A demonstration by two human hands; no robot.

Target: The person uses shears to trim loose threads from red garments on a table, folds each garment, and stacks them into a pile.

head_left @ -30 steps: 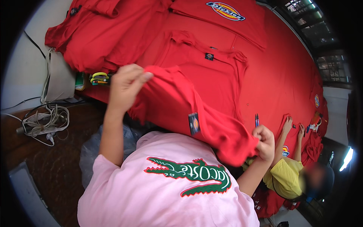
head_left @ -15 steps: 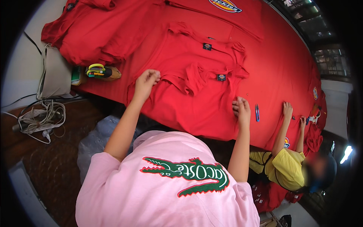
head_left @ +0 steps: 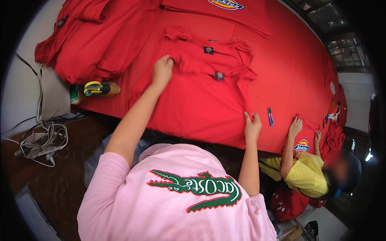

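Note:
A red sleeveless top (head_left: 193, 104) lies spread in front of me with its neck label (head_left: 218, 76) facing up. My left hand (head_left: 163, 71) is closed on its upper left edge, near the shoulder. Lower down on the right, my right hand (head_left: 252, 126) pinches the top's side edge between thumb and fingers. Just beyond it is another red top (head_left: 185, 36), partly covered, with a dark neck label (head_left: 208, 50). Blue thread snips (head_left: 270, 116) rest on the red-covered table (head_left: 281, 80), to the right of my right hand.
Piled red garments (head_left: 96, 44) fill the far left. Yellow-handled scissors (head_left: 93, 87) stand in a holder at the table's left edge, above coiled cables (head_left: 46, 138). At right, a person in a yellow shirt (head_left: 305, 176) handles red fabric bearing a patch (head_left: 301, 146).
My left hand has moved farther away with the top's shoulder edge, and the bunched cloth there has flattened out. My right hand has moved slightly lower and now pinches the side edge.

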